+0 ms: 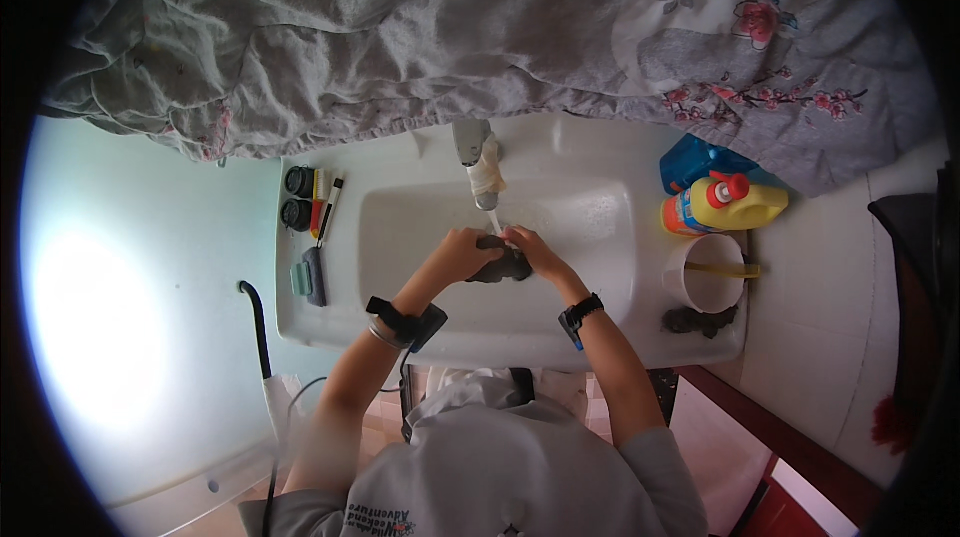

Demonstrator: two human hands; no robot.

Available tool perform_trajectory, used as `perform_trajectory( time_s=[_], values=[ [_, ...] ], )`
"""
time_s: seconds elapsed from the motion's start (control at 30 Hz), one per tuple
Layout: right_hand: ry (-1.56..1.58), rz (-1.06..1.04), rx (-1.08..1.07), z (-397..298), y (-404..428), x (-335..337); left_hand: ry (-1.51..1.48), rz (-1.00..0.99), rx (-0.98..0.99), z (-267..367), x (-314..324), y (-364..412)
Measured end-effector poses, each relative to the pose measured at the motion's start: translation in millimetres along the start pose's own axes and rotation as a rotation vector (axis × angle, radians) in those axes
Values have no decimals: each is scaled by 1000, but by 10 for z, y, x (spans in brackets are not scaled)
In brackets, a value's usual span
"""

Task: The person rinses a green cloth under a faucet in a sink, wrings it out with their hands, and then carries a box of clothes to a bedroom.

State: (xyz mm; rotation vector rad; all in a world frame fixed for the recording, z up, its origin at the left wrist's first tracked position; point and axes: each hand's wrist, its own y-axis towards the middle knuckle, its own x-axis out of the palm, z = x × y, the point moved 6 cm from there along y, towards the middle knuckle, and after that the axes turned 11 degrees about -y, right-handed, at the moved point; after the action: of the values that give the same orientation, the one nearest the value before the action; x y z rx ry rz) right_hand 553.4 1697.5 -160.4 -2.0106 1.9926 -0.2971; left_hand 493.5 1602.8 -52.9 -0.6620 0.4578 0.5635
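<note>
Both hands are together over the basin of a white sink (600, 289), just under the spout of a faucet (487, 199). Water runs from the faucet in a thin stream onto or beside the fingers. My left hand (466, 255) is closed on a dark wet cloth (501, 267), its thumb over the fabric. At the cloth's upper right, my right hand (534, 248) grips the edge, where something small and pale shows between the fingers. The cloth hangs bunched below the fingers. A light-coloured wrap is tied round the faucet's neck.
Left ledge: two black lidded containers (298, 214), a brush (319, 199), a black-and-white stick (330, 210), a grey cloth (316, 278), a green block (301, 279). Right ledge: a blue container (694, 162), a yellow bottle (750, 207), a white tub (679, 274), dark fibrous material (697, 321). Floral fabric (480, 34) hangs beyond.
</note>
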Motion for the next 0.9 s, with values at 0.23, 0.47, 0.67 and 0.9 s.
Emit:
perform_trajectory(
  time_s=[0.23,0.47,0.67,0.9],
  values=[
    [210,-5,-67,150,-52,84,-580,-118,-76,488,-195,-341],
    [613,-276,78,252,-82,256,-670,-147,-89,188,-291,-305],
    [591,-300,104,171,-119,163,-407,-269,11,-275,-181,-113],
    [631,-132,33,151,-87,-84,-534,-269,-36,-450,-64,17]
  ],
)
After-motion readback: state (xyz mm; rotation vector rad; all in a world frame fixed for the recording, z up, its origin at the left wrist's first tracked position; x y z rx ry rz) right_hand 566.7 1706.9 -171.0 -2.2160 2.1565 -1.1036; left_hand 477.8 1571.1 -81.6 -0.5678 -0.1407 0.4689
